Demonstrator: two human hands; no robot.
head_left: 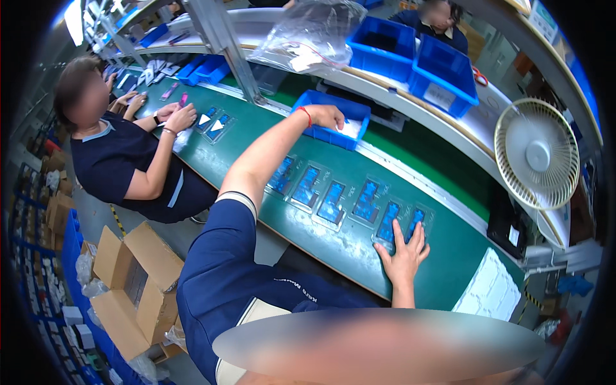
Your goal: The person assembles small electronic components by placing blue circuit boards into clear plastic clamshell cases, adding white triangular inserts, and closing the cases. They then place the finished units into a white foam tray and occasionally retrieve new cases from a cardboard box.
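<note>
My left hand (328,117), a red string round its wrist, reaches into a blue bin (307,136) holding white pieces (350,130). Its fingers are bent together, and what they pinch, if anything, is too small to name. My right hand (404,253) lies with fingers spread over the last two flat blue pieces at the right end of a row, touching a blue piece (416,221) and close to a blue piece (389,221). Several more such pieces, among them a blue piece (331,204), sit in clear trays along the green bench (295,236).
Left of me a co-worker (122,147) handles a small pink item (183,100). White triangles (217,125) lie on trays nearby. Two blue bins (443,77) stand on the shelf, with a fan (538,154) at right. White foam (491,285) rests at the bench's right end; an open carton (138,282) stands behind.
</note>
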